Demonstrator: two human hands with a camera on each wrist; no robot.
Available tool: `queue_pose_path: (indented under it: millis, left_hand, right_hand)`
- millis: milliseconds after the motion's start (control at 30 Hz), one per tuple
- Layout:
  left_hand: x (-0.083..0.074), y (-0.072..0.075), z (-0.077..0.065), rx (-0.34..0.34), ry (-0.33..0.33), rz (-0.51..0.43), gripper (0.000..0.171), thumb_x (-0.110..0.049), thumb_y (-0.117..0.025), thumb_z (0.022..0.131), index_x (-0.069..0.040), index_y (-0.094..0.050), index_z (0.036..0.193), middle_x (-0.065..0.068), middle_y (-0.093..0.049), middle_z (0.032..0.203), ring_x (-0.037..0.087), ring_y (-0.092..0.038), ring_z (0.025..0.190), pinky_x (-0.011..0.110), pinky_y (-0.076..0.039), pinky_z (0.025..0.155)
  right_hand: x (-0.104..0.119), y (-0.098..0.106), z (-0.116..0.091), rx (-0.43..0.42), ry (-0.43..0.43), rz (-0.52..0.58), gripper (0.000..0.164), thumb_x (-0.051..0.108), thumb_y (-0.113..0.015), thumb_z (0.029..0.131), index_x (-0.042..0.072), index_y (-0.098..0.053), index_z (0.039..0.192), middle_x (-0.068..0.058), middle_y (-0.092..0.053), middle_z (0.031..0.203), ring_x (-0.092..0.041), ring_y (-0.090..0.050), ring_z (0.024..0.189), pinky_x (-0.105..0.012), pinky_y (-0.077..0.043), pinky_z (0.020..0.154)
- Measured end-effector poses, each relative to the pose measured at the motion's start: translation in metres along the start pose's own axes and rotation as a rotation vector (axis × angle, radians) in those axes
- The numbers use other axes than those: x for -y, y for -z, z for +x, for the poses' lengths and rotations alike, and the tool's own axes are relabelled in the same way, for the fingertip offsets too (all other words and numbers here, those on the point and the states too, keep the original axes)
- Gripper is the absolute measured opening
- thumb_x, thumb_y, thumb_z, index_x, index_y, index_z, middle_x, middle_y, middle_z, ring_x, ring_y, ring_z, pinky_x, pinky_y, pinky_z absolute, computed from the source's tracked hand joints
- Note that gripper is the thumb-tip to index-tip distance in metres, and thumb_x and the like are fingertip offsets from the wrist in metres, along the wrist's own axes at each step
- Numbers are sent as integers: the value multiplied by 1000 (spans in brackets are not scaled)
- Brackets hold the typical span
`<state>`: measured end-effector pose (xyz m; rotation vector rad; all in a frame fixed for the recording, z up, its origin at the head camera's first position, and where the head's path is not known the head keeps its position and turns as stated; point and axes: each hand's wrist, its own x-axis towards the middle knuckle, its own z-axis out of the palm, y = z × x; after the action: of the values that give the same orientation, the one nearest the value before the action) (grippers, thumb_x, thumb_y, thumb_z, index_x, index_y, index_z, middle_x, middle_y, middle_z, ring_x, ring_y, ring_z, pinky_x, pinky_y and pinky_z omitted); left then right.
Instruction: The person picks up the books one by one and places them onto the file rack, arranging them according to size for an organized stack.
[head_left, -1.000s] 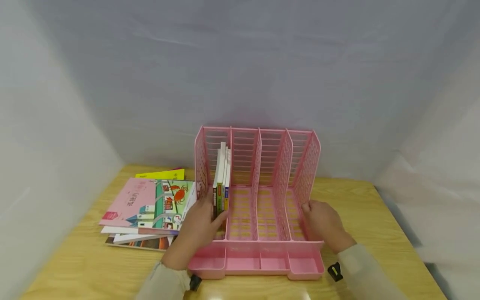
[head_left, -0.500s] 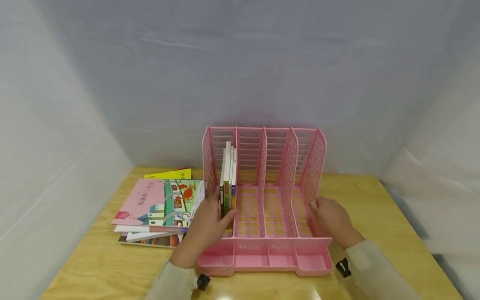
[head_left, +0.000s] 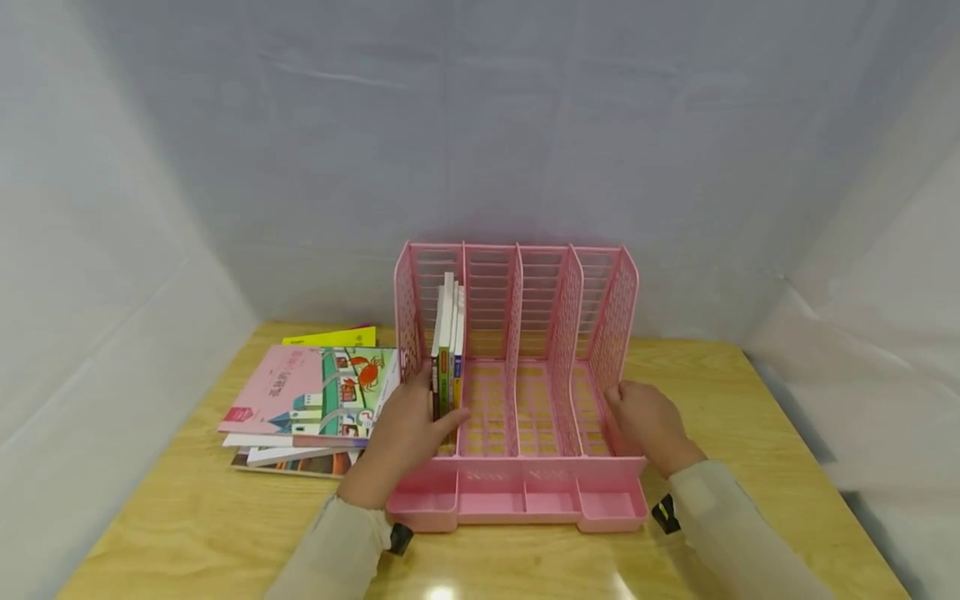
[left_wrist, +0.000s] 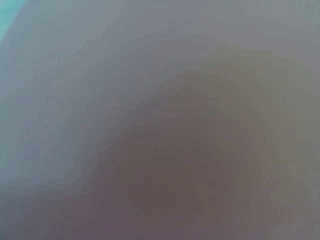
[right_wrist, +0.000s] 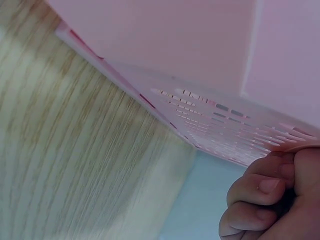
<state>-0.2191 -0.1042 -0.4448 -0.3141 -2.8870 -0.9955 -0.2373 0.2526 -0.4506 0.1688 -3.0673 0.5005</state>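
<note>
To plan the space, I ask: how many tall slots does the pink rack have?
4, left to right: the leftmost slot, holding books; the second slot; the third slot; the rightmost slot, by the right hand. None seems hidden.

I can reach into the two middle slots (head_left: 487,408) of the pink rack (head_left: 517,469); the left hand (head_left: 405,425) and upright books (head_left: 448,333) obstruct its leftmost, a book pile (head_left: 307,400) its left side.

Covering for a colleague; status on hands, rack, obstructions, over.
Right hand grips right side of pink rack; left hand at left front, by upright books. Book pile beside rack's left; no obstruction seen.
</note>
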Motion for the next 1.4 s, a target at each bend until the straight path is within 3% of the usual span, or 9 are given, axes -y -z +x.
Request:
queue_pose_path:
  millis: [67, 200, 333, 533, 733, 867, 1000, 1200, 1400]
  left_hand:
    - [2, 1, -1, -16, 5, -71, 97, -56, -69, 95, 0, -26, 162, 22, -48, 153, 40, -51, 135, 56, -44, 110]
    - [13, 10, -8, -89, -60, -175, 81, -49, -68, 99, -5, -36, 159, 15, -55, 142, 32, -55, 123, 53, -50, 101]
    - [34, 34, -18, -129, -75, -84, 66, -48, -63, 101, -9, -48, 152, 14, -59, 136, 34, -58, 118, 55, -51, 95]
    - [82, 88, -33, -90, 157, 141, 63, -44, -56, 104, 2, -51, 146, 30, -58, 136, 50, -54, 122, 65, -46, 98]
    - [132, 123, -52, -13, 452, 228, 98, -64, -51, 100, 19, -31, 149, 48, -38, 138, 65, -41, 119, 74, -40, 94]
    - [153, 127, -57, -7, 610, 195, 122, -83, -46, 90, 20, -23, 151, 47, -32, 134, 61, -39, 113, 72, -42, 92]
    - [170, 126, -56, -5, 684, 132, 130, -90, -42, 85, 20, -20, 152, 48, -30, 135, 59, -39, 114, 71, -42, 94]
    - [193, 119, -54, -21, 720, -34, 126, -86, -43, 88, 20, -20, 151, 45, -31, 148, 59, -39, 131, 68, -36, 108]
    - [208, 118, -52, -59, 706, -152, 119, -79, -48, 92, 21, -20, 152, 44, -30, 150, 54, -39, 131, 67, -35, 109]
  right_hand:
    - [1, 0, 2, 12, -42, 18, 42, 25, -36, 109, 11, -47, 70, -6, -49, 68, -23, -42, 65, -38, -39, 62]
    - [2, 0, 4, 16, -75, 27, 44, 27, -35, 108, 11, -49, 71, -9, -54, 71, -25, -48, 67, -42, -44, 64]
    - [4, -1, 6, 8, -56, 45, 43, 27, -36, 108, 11, -48, 69, -8, -52, 69, -24, -47, 66, -40, -43, 63]
    - [6, -3, 6, -7, -48, 63, 45, 27, -36, 109, 12, -47, 68, -7, -52, 67, -24, -46, 65, -39, -43, 63]
    - [4, -3, 2, -4, -72, 98, 46, 30, -35, 110, 11, -49, 70, -10, -56, 71, -25, -51, 66, -42, -46, 65]
    - [0, -2, 1, -8, -64, 86, 45, 28, -36, 110, 11, -48, 70, -8, -52, 70, -25, -48, 66, -40, -43, 64]
    - [-1, -1, 1, -5, -61, 103, 45, 27, -36, 111, 10, -47, 70, -8, -50, 68, -24, -47, 65, -39, -43, 63]
    - [1, 1, -2, 15, -94, 124, 46, 28, -34, 111, 10, -49, 71, -8, -52, 69, -23, -49, 65, -39, -44, 65]
    - [-2, -2, -1, 19, -96, 146, 47, 29, -32, 112, 10, -48, 71, -7, -48, 66, -22, -47, 63, -37, -41, 63]
